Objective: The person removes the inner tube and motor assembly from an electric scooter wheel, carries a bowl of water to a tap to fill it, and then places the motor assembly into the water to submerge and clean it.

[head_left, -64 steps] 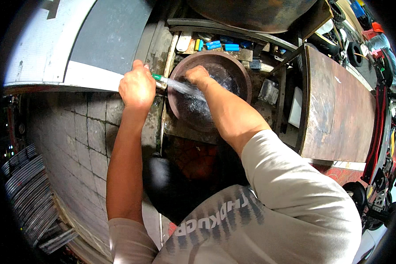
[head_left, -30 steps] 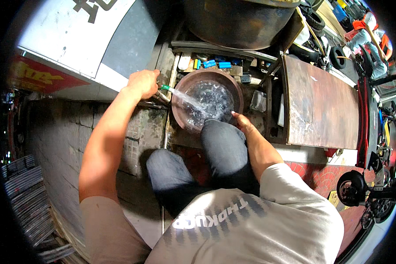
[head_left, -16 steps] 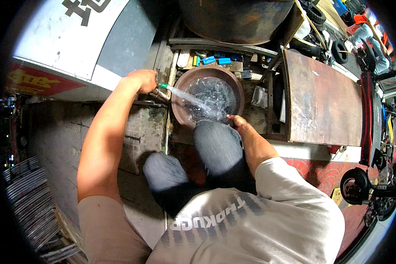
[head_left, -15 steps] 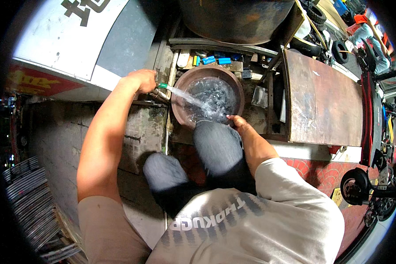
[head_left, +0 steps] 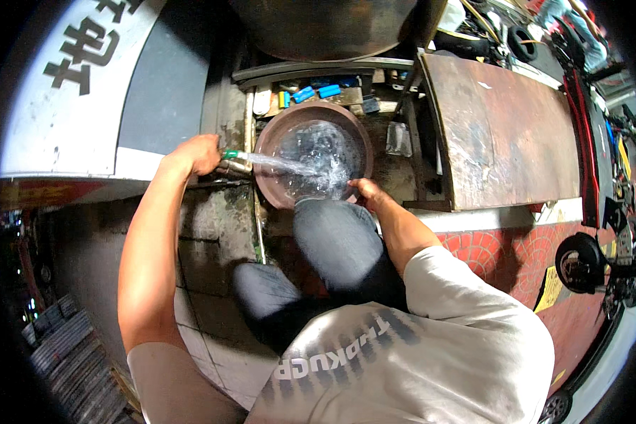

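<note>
A round brown basin [head_left: 366, 134] stands in front of my knees with churning water [head_left: 318, 159] in it. My left hand [head_left: 201, 154] is closed around the back of a green-tipped tap [head_left: 230, 155] at the basin's left. Its fingers partly hide what they grip. From the green tip a clear stream [head_left: 279, 163] shoots rightward over the rim and splashes in the basin. At the near right rim my right hand [head_left: 364, 189] grips the basin, thumb on the inner side and the other fingers mostly hidden. My right knee [head_left: 336, 226] is close against the basin's near edge.
Blue cylinders [head_left: 316, 93] and a yellow-and-blue one [head_left: 284, 99] lie on a shelf behind the basin. A worn wooden board [head_left: 505, 134] stands at the right, a white cabinet [head_left: 63, 113] at the left. A large dark drum [head_left: 325, 28] is behind. A scooter [head_left: 579, 261] stands far right.
The view has turned, so the basin and board sit farther left in the picture. Both hands keep their places at tap and rim. The water keeps running.
</note>
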The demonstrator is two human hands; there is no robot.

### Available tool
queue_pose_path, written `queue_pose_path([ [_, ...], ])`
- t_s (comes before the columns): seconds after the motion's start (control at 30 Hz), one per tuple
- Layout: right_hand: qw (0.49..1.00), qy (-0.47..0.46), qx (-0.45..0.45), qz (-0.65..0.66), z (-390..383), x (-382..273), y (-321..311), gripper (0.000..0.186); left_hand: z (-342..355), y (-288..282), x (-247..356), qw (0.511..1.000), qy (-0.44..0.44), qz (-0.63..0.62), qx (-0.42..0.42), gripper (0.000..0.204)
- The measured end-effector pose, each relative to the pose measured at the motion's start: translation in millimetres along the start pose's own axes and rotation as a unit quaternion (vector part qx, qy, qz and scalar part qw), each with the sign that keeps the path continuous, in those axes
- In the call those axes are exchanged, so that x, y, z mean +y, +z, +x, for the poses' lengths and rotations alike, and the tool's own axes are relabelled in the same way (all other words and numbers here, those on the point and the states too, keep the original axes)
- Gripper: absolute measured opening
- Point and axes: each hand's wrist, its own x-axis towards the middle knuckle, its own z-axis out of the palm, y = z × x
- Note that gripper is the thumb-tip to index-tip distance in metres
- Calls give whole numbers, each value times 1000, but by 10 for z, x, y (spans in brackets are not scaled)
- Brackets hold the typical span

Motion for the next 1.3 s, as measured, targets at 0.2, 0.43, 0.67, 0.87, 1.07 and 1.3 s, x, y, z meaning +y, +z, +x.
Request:
queue_pose_path([
  [0.2, 997, 2, 80, -18, 133, 23, -9, 52, -43, -216, 64, 997, 1, 77, 1, 33],
  [0.43, 989, -64, 129, 41, -133, 49, 371, 25, -32, 96, -67, 964, 56, 239, 102, 13],
  [0.67, 975, -85, 198, -53, -379, -26, 512, 17, -152, 333, -231, 945, 134, 170, 246, 33],
  [0.87, 826, -238, 184, -476, 41, 317, -255, 16, -837, 165, 504, 826, 245, -182, 474, 53],
  [1.07, 980, -108, 162, -51, -1480, 480, 473, 17, -1934, 1401, 78, 786, 48, -485, 381, 28],
  [1.3, 983, -16, 184, -12, -3305, 769, 1005, 12, -4979, 4403, 77, 756, -218, -615, -52, 26],
])
